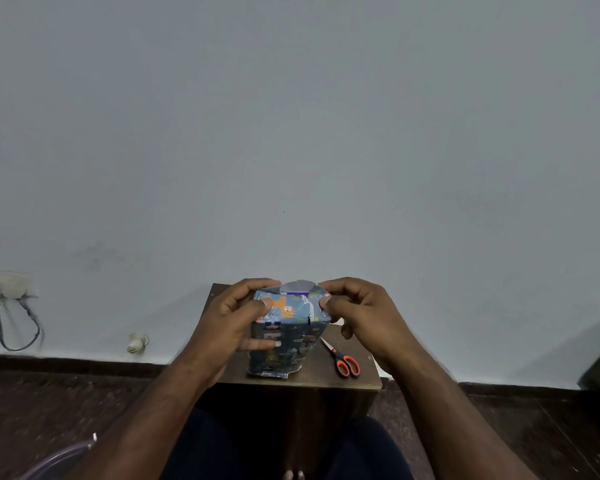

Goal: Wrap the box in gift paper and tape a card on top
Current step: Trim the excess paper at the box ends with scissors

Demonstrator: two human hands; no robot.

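- Head view: box (284, 341) stands upright on the small table (361, 379), sides already papered.
- Left hand (229, 323) grips its side, right hand (361, 317) pinches the top flap; that end looks unfinished, I think.
- Scissors (342, 360) lie beside it; no card or tape visible yet.

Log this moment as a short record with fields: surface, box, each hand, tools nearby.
surface: small brown table against a pale wall
box: box stands upright on the table, sides covered in blue patterned gift paper, top end not yet closed
left hand: left hand grips the box's left side and top edge
right hand: right hand pinches the paper at the top right corner
tools nearby: scissors with orange handles lie on the table, right of the box
card: not visible
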